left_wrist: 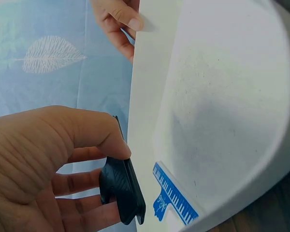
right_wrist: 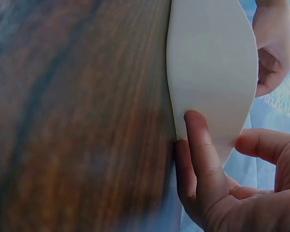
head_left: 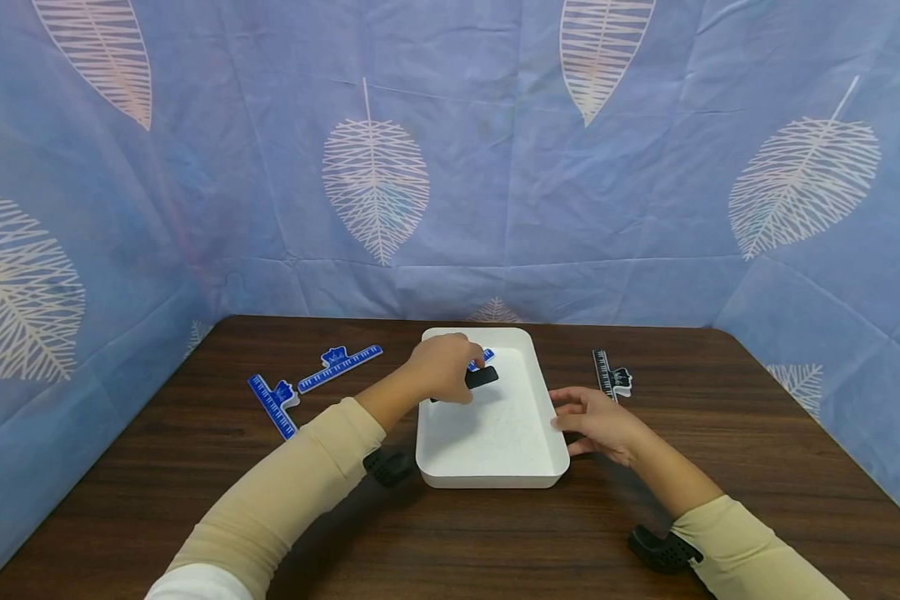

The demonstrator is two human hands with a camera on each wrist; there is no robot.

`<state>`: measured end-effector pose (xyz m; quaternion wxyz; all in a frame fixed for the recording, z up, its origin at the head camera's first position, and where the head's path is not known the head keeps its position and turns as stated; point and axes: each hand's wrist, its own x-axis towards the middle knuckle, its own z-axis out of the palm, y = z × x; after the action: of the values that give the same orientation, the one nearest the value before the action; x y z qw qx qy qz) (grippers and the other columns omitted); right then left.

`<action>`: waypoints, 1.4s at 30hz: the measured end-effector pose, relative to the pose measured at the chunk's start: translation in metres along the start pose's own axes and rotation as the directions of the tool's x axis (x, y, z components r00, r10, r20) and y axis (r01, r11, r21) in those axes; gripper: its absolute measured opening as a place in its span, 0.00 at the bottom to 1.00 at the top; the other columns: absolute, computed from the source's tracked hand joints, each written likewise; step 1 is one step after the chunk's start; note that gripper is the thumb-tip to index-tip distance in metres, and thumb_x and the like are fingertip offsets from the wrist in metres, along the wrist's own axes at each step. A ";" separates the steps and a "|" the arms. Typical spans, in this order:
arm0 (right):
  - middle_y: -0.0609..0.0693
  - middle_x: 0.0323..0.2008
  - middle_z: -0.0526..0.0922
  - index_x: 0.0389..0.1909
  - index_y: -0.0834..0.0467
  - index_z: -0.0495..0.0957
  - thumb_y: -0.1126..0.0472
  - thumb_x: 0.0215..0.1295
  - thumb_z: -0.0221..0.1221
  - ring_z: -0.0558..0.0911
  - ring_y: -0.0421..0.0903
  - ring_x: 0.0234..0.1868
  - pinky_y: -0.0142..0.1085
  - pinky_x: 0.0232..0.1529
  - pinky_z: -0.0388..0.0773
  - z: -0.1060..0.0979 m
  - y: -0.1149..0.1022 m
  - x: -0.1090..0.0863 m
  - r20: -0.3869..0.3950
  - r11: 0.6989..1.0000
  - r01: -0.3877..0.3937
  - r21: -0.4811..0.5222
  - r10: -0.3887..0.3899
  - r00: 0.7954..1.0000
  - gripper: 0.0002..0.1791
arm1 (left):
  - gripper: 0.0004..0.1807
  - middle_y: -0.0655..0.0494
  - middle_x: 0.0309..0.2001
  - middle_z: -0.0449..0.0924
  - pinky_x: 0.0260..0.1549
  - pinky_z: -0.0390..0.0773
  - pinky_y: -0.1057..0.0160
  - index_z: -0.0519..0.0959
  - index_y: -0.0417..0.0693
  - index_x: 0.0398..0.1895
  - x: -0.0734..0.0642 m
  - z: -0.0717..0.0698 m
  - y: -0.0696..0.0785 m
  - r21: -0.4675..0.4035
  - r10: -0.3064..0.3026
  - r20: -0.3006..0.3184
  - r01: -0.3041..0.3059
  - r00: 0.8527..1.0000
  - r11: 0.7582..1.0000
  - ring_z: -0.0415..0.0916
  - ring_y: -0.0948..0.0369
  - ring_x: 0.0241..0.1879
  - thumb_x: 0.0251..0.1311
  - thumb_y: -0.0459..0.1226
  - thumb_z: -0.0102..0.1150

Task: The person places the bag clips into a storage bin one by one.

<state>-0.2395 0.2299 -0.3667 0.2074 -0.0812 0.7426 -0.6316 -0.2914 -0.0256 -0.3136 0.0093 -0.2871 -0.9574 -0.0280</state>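
Note:
My left hand pinches a black clip between thumb and fingers, over the far left part of a shallow white tray. Inside the tray, just below that hand, lies a blue clip with a piano-key pattern; in the head view the hand hides much of it. On the tray's right side, my right hand grips the wall. Its thumb is at the rim and its fingers lie against the outside.
Two blue piano-key clips, one farther back and one nearer, lie on the dark wooden table left of the tray. A black piano-key clip is behind the right hand. Blue leaf-print cloth surrounds the table's back and sides.

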 end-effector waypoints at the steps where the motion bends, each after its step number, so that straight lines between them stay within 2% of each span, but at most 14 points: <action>1: 0.71 0.54 0.72 0.69 0.75 0.49 0.72 0.65 0.54 0.82 0.54 0.45 0.50 0.41 0.82 0.000 0.000 0.000 -0.002 1.000 -0.001 0.000 0.001 1.000 0.35 | 0.25 0.59 0.42 0.79 0.27 0.75 0.62 0.83 0.58 0.52 0.001 0.000 0.001 0.000 0.006 0.001 -0.006 1.000 1.000 0.72 0.63 0.35 0.45 0.43 0.71; 12: 0.73 0.55 0.71 0.69 0.76 0.48 0.72 0.65 0.54 0.82 0.55 0.46 0.50 0.41 0.82 0.000 0.000 0.000 -0.001 1.000 -0.003 -0.004 0.003 1.000 0.36 | 0.23 0.61 0.38 0.75 0.23 0.73 0.62 0.82 0.62 0.50 0.016 0.004 0.014 0.029 0.029 0.020 -0.030 0.999 0.999 0.71 0.63 0.31 0.47 0.41 0.70; 21: 0.73 0.55 0.71 0.69 0.75 0.49 0.72 0.65 0.54 0.82 0.54 0.45 0.51 0.41 0.82 0.000 0.001 0.001 -0.008 1.000 -0.010 -0.005 0.010 1.000 0.35 | 0.23 0.60 0.41 0.76 0.27 0.74 0.63 0.82 0.61 0.52 0.025 0.009 0.023 0.038 0.067 0.073 -0.070 0.995 0.997 0.72 0.63 0.33 0.49 0.40 0.69; 32: 0.72 0.55 0.72 0.69 0.75 0.50 0.72 0.65 0.54 0.82 0.54 0.45 0.50 0.41 0.82 -0.002 0.002 0.002 -0.012 1.000 -0.018 -0.008 0.018 1.000 0.35 | 0.22 0.59 0.44 0.76 0.31 0.75 0.62 0.81 0.58 0.53 0.043 0.019 0.021 -0.014 0.060 0.143 -0.058 0.988 0.998 0.72 0.63 0.37 0.51 0.40 0.69; 42: 0.71 0.54 0.72 0.69 0.75 0.50 0.72 0.65 0.55 0.82 0.54 0.45 0.50 0.41 0.82 -0.001 0.002 0.002 -0.008 1.000 -0.009 -0.007 0.009 1.000 0.35 | 0.22 0.59 0.52 0.77 0.34 0.76 0.63 0.81 0.57 0.54 0.057 0.029 0.016 -0.013 0.049 0.194 -0.048 0.980 0.999 0.72 0.63 0.41 0.53 0.38 0.68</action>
<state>-0.2416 0.2306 -0.3690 0.2070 -0.0759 0.7460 -0.6284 -0.3297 0.0206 -0.3396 -0.0849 -0.3117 -0.9464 -0.0036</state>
